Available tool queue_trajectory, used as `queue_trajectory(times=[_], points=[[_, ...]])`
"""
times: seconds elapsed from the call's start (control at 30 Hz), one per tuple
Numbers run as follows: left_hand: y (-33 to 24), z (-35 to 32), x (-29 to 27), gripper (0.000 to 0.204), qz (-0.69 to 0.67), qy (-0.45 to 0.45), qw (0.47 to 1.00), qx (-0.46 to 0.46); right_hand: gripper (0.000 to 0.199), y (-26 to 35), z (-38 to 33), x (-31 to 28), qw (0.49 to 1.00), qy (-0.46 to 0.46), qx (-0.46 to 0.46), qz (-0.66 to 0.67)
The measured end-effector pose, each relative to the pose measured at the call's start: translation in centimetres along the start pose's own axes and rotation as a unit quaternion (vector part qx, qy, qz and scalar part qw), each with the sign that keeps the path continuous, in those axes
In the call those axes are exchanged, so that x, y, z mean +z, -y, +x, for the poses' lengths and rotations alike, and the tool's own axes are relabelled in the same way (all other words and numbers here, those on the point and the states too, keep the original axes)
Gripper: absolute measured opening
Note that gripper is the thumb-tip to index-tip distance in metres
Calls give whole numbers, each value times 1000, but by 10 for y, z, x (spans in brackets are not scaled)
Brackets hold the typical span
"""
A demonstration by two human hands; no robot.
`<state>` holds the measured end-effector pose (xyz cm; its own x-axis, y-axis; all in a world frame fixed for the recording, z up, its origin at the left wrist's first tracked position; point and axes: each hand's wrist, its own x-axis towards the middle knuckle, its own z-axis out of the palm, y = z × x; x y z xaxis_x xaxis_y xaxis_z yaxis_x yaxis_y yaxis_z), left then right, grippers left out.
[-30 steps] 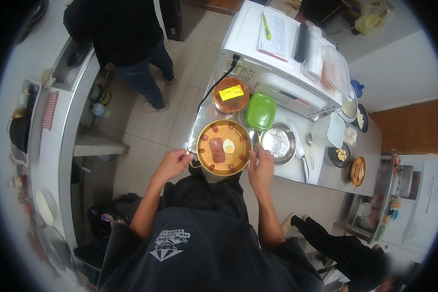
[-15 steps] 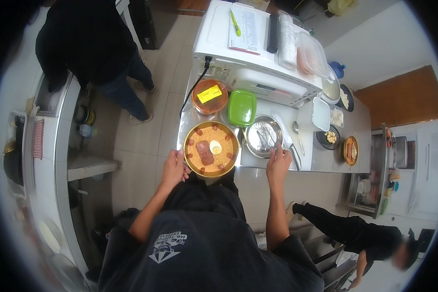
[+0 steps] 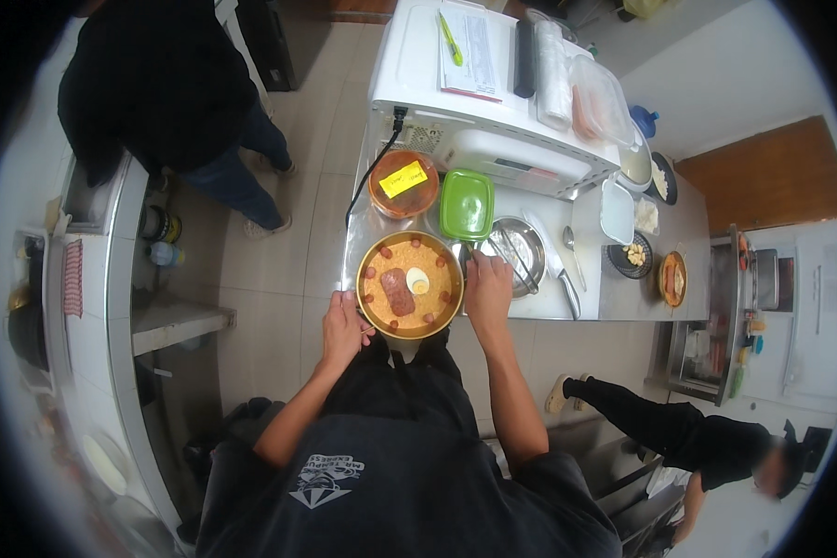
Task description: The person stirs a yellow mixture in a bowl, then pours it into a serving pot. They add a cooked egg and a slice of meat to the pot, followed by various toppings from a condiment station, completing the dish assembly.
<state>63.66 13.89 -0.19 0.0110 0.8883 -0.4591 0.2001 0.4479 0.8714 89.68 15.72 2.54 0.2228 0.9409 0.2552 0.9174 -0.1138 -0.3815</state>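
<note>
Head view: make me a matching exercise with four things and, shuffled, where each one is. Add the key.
Things
1. golden pan
2. green-lidded box
3. knife
4. yellow-green pen

Places
A. on the paper atop the white appliance
B. on the white board, its handle toward the near edge
C. with the left hand at its side
D. next to the orange tub that bears a yellow label

Right pairs: 1-C, 2-D, 3-B, 4-A
</note>
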Motion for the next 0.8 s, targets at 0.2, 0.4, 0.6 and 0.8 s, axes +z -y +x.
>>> queue_trajectory(times=[0.2,0.4,0.6,0.8], points=[[-2,6,-6,38,-17,27,999,1,25,-5,7,4,999,27,-13,-31],[-12,-16,-13,35,-7,-11,999,-45,24,-5,-2,-6,999,5,-22,43],[-36,-51,1,33,-14,-46,999,3,9,-47,-29,-63,986,-93,-11,135],[-50,-99,42,31,-47,-36,998,35,23,-180,-106,-160,970,-172,152,80]])
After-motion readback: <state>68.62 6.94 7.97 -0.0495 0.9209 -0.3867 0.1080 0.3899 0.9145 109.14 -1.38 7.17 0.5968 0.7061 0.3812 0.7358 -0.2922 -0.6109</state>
